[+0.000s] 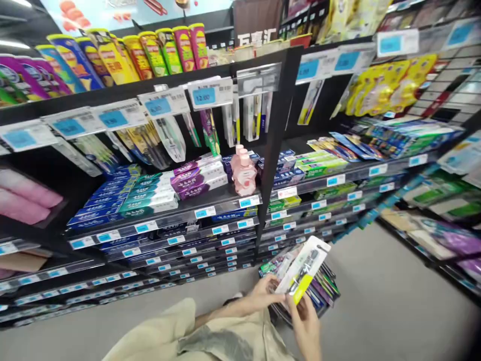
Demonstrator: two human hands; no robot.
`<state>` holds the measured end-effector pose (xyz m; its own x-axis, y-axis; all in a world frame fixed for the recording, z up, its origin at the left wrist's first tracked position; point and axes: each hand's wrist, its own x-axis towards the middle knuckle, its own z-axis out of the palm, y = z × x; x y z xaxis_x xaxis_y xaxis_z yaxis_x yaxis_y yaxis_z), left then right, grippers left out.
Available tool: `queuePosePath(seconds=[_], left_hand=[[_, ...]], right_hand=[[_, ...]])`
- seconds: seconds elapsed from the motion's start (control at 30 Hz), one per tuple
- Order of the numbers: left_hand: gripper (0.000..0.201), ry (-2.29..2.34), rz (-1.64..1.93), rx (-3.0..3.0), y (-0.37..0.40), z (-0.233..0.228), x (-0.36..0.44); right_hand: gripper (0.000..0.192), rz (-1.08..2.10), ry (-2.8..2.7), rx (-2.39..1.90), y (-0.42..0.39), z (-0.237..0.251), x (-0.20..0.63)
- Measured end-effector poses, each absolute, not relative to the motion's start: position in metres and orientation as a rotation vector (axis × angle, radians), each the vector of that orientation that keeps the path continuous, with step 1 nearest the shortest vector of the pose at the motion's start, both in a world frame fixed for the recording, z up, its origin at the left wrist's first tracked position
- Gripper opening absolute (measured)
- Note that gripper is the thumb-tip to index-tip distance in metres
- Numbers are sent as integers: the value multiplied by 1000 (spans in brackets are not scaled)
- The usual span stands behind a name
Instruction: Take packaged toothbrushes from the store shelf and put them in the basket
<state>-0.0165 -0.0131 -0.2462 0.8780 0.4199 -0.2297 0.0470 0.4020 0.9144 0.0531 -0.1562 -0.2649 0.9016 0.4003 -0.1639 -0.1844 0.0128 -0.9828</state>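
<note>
Left hand: the left hand (265, 296) is closed on the lower left edge of a toothbrush pack (304, 265), fingers curled round the card, thumb on the front.
Right hand: the right hand (306, 321) comes up from below, its fingers pinched on the pack's bottom corner; both hands are clamped on the same pack.
Toothbrush pack: a flat card with a clear blister and a yellow-green stripe, held tilted, its top leaning away to the right, low in front of the person and just above a stack of similar packs (323, 291).
Handling: it looks light and fairly stiff, the plastic front likely slick and easy to dent; the card edges seem the safest place to hold, as both hands do now.
Arm pose: both forearms reach forward and down, the left one crossing over a beige sleeve (169, 331); the wrists are bent slightly inward toward each other.
Stack below: more packs fanned out at floor level, purple and green edges showing.
Shelves beyond: a dark shelf (165, 218) carries toothpaste boxes (150, 193) and pink bottles (244, 173); hanging toothbrushes (171, 135) sit under blue price tags (205, 95).
</note>
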Motion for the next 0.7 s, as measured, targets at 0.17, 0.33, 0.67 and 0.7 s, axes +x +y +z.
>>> queuePosePath(seconds=[0.17, 0.33, 0.67, 0.7], left_hand=[[59, 471, 349, 1081, 20, -227, -8], [64, 536, 569, 974, 54, -198, -9], [56, 722, 758, 908, 76, -167, -27], [56, 717, 748, 893, 77, -170, -25]], right_hand=[[59, 631, -372, -1563, -154, -268, 58], [52, 763, -626, -1634, -146, -268, 55], [56, 713, -516, -1545, -137, -230, 44], [57, 700, -501, -1537, -138, -231, 45]])
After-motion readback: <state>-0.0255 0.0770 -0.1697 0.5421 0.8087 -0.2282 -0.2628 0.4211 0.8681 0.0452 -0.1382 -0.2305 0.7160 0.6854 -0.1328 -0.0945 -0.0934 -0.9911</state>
